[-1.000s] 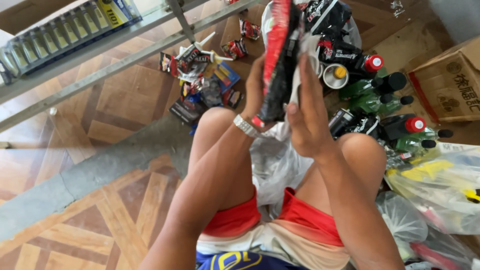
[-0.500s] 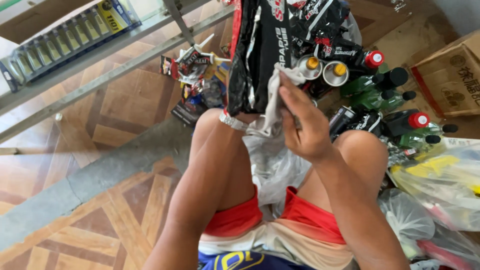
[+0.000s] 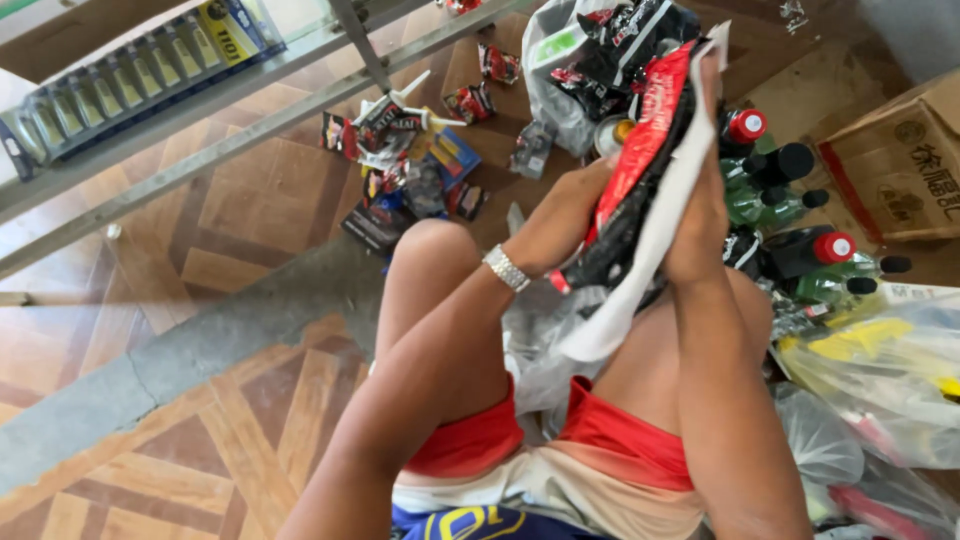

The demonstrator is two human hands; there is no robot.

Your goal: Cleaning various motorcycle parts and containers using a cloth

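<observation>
Both hands clamp the red-black snack packets (image 3: 640,170): left hand (image 3: 580,195) low, right hand (image 3: 700,210) alongside. Light, crinkly, slippery; grip edges.

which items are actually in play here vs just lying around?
In hand:
- left hand
- right hand
- red-and-black packet
- white plastic bag

Lying about:
- green bottles
- cardboard box
- loose packets on floor
- clear bags

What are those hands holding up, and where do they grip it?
A red-and-black packet: left hand at its lower edge, right hand along its right side.
</observation>
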